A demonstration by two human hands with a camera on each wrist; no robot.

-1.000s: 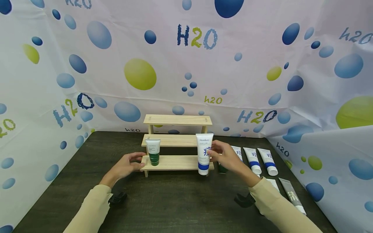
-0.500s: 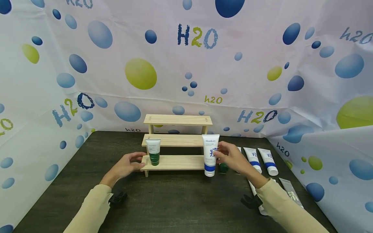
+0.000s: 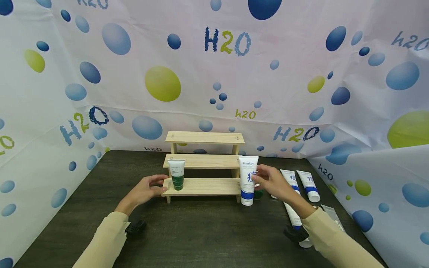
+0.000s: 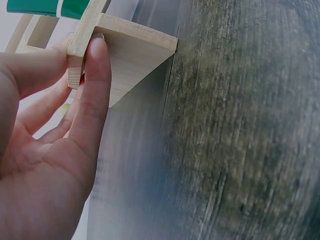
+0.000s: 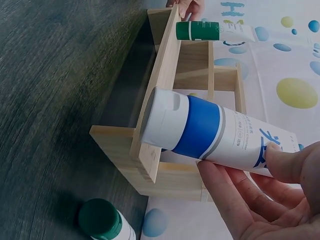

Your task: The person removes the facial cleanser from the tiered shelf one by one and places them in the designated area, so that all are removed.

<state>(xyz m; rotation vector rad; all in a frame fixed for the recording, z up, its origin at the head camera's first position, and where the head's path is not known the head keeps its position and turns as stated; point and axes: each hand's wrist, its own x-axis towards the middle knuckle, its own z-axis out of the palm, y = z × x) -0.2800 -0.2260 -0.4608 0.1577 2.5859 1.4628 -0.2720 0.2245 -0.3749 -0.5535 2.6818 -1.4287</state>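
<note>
A three-tier wooden rack [image 3: 204,187] stands on the dark table. My left hand [image 3: 144,190] pinches the left end of its lowest tier, thumb and fingers on either side of the wood [image 4: 77,60]. On that tier's left part a small white and green tube [image 3: 176,175] stands upright on its cap. My right hand [image 3: 273,183] holds a white tube with a blue band [image 3: 247,193] between thumb and fingers, cap down. This tube is in front of the lowest tier's right end, apart from the wood as seen in the right wrist view [image 5: 240,132].
Several white tubes with blue bands [image 3: 308,186] lie at the right of the table, partly behind my right arm. A grey tube [image 3: 331,216] lies there too. A green-capped tube [image 5: 102,220] is beside the rack's right end. A patterned sheet [image 3: 214,82] hangs behind.
My right hand has moved to the right and slightly down with the white tube, from over the lowest tier to its right end. The left hand stays on the rack.
</note>
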